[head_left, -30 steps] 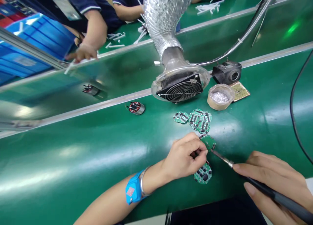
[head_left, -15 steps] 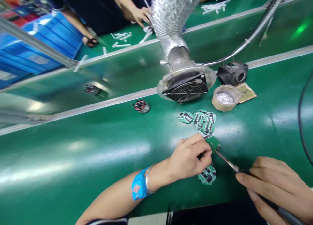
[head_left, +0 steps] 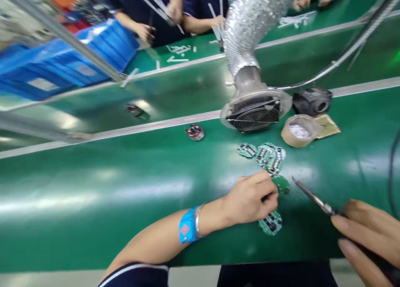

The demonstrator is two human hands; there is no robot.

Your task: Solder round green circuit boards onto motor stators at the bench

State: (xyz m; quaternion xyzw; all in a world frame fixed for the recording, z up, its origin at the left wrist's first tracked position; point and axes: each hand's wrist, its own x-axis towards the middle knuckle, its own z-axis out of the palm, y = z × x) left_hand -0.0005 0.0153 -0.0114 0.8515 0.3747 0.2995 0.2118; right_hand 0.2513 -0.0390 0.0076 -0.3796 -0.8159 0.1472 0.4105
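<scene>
My left hand (head_left: pixel 253 198), with a blue strap and a metal bangle at the wrist, is closed at the edge of a round green circuit board (head_left: pixel 282 184). The fingertips are partly hidden. In my right hand (head_left: pixel 370 228) is a soldering iron (head_left: pixel 312 198), its tip pointing up and left, a little right of that board and apart from it. Another round board (head_left: pixel 271 223) lies just below my left hand, component side up. Several more circuit boards (head_left: pixel 269 157) overlap in a cluster above it.
A fume extractor (head_left: pixel 256 114) hangs from a silver duct over the bench. Right of it are a tape roll (head_left: pixel 299 131), a sponge (head_left: pixel 327 126) and a black iron stand (head_left: pixel 312 101). A small motor part (head_left: pixel 195 132) stands left. Co-workers handle white strips beyond the divider.
The soldering iron's tip has moved off the board, to the right, with my right hand. My left hand stays at the board. The whole view has shifted as my head moved.
</scene>
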